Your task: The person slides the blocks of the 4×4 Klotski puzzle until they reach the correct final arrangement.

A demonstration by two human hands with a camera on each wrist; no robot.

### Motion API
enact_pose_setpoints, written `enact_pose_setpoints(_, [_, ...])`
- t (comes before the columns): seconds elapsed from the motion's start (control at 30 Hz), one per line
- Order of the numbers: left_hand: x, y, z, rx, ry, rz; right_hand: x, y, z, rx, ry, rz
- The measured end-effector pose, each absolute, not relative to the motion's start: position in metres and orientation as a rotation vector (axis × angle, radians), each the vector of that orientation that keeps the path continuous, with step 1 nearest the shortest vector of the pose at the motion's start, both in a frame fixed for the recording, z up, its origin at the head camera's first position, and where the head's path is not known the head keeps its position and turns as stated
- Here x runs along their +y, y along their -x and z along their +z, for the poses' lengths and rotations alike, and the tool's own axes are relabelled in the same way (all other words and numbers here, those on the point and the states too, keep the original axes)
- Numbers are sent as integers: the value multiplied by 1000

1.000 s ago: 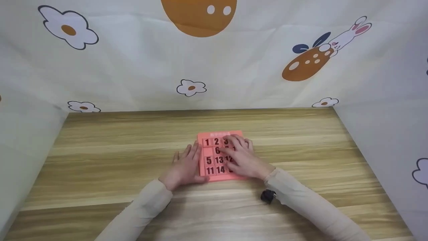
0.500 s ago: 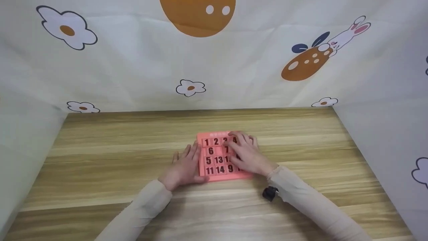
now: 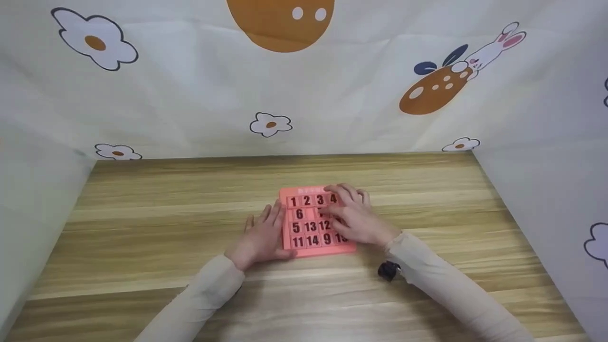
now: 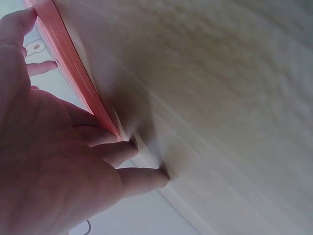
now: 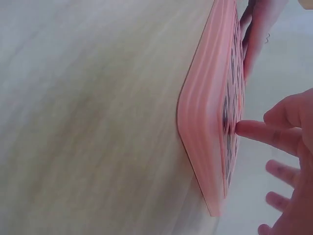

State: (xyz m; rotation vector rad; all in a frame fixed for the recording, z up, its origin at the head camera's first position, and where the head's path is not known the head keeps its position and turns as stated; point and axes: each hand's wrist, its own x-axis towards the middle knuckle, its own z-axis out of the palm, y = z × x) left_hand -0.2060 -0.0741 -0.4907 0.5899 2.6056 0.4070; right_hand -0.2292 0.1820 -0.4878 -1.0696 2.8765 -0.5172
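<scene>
A pink sliding number puzzle point(image 3: 285, 192) with black-numbered tiles lies flat on the wooden table. My left hand point(image 3: 258, 239) rests along its left edge, fingers fairly straight and thumb at the near left corner. In the left wrist view, the thumb point(image 4: 22, 22) touches the puzzle's side. Over the right part of the puzzle is my right hand point(image 3: 358, 219), covering some tiles. Its index fingertip touches the top near the 7 tile point(image 3: 320, 214); other fingers are spread and slightly bent. In the second row a gap separates the 6 tile point(image 3: 299, 214) from the 7.
Wood-grain table point(image 3: 166, 204) surrounds the puzzle. A pale printed curtain point(image 3: 190, 95) stands behind it, with pale walls at both sides. A small black object point(image 3: 389, 270) hangs at the right wrist.
The 6 tile has slid left, so the gap now lies to its right. My right hand has shifted right, uncovering the 4, 12 and 9. The left hand stays put.
</scene>
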Motion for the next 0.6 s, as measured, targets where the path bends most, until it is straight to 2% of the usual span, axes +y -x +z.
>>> enact_pose_setpoints(0.33, [-74, 205, -491, 2605, -598, 387, 164, 229, -489, 2761, 1131, -402])
enact_pose_setpoints(0.6, [-75, 205, -491, 2609, -584, 382, 178, 232, -487, 2945, 1037, -499])
